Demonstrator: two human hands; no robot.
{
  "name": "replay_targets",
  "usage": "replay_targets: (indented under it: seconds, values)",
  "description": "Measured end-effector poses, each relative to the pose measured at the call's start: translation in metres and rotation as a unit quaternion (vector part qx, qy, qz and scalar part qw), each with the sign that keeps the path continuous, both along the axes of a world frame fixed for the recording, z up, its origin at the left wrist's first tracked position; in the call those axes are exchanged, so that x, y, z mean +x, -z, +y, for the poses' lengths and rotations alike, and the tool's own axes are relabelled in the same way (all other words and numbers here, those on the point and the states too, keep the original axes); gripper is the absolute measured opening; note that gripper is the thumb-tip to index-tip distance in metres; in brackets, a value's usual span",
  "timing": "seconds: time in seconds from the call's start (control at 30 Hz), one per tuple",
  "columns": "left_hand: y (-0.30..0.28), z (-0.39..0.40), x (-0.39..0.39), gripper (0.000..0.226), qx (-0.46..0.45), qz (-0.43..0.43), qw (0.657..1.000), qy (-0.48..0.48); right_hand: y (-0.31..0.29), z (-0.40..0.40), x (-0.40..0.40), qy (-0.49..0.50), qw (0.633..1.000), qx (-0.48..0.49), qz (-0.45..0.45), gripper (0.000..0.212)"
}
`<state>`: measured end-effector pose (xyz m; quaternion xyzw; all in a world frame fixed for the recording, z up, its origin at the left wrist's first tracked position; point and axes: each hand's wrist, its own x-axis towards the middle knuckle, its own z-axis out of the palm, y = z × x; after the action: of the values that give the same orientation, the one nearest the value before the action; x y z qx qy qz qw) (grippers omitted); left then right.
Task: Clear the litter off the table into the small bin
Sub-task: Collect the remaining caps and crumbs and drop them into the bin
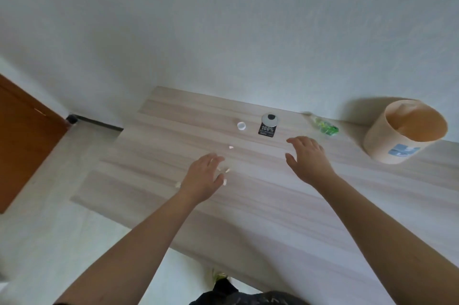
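Note:
A small beige round bin [404,131] stands empty at the table's far right. Litter lies on the pale wooden table [260,205]: a white bottle cap [241,126], a black packet printed "100%" [267,124], a crumpled clear-and-green wrapper [324,126] and several small pale scraps [231,147] near the middle. My left hand [203,178] hovers open, palm down, over some scraps. Open with spread fingers, my right hand [308,159] hangs just in front of the black packet. Neither hand holds anything.
A white wall runs behind the table. An orange-brown wooden door [22,138] stands at the left, beyond the table's left edge. Pale floor shows to the left and below the near edge.

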<state>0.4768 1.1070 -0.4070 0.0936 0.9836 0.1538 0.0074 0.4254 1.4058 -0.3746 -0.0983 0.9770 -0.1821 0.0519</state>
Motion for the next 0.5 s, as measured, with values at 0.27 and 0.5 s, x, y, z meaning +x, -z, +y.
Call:
replay_targets:
  seconds: [0.27,0.5]
  values:
    - [0.054,-0.114,0.014,0.064,-0.066,-0.027,0.997,0.026,0.044,-0.094,0.026,0.026,0.998,0.034,-0.056,0.050]
    - [0.101,-0.137,0.016,0.073,-0.039,-0.094,0.995,0.007,0.060,-0.108,0.050,0.065,0.991,0.067,-0.098,0.056]
